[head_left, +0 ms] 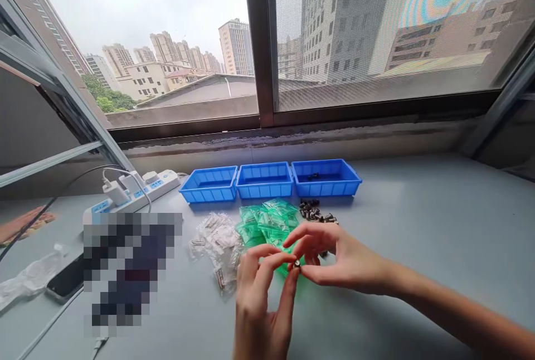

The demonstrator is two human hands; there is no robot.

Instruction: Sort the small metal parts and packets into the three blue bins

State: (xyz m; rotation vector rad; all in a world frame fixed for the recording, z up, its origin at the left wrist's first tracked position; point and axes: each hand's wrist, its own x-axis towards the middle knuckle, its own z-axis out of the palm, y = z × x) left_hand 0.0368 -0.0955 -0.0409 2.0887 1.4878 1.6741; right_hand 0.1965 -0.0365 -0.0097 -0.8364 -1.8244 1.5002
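A small shiny metal part (297, 263) is pinched between the thumb and fingertips of my left hand (263, 287), above the front of the green bags. My right hand (340, 257) comes in from the right, with its thumb and fingers curled round the same part; the fingertips partly hide its shape. Behind the hands lies a heap of green plastic bags (267, 218). To its left is a pile of clear bags (219, 237) with small pieces inside. Dark metal screw-like pieces (315, 212) lie loose behind my right hand, which covers some of them.
Three blue trays (209, 198) stand in a row by the window; the right tray (330, 188) holds a few dark pieces. A white power strip (161, 186) with plugs and cords is at left, near a phone (64, 282) and a crumpled plastic wrapper (33, 282).
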